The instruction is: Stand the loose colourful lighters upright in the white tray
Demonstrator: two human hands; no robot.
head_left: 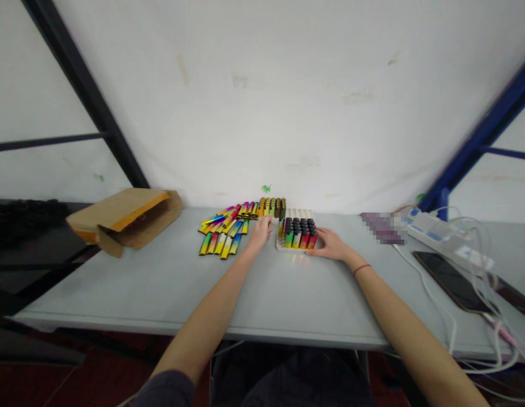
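Note:
A white tray (294,213) stands at the far middle of the grey table (160,288), its near rows filled with upright rainbow-coloured lighters (299,233). My right hand (330,245) rests against the tray's right front corner, fingers curled on its edge. My left hand (260,232) reaches to the tray's left side, next to a pile of loose lighters (223,232) lying flat; its fingers are bent and I cannot make out anything in them. A row of yellowish lighters (272,206) stands behind the pile.
An open cardboard box (122,220) lies at the left. At the right are a power strip (435,233), white cables (440,308) and a dark phone (451,281). A white wall stands behind, with dark and blue frame bars at the sides.

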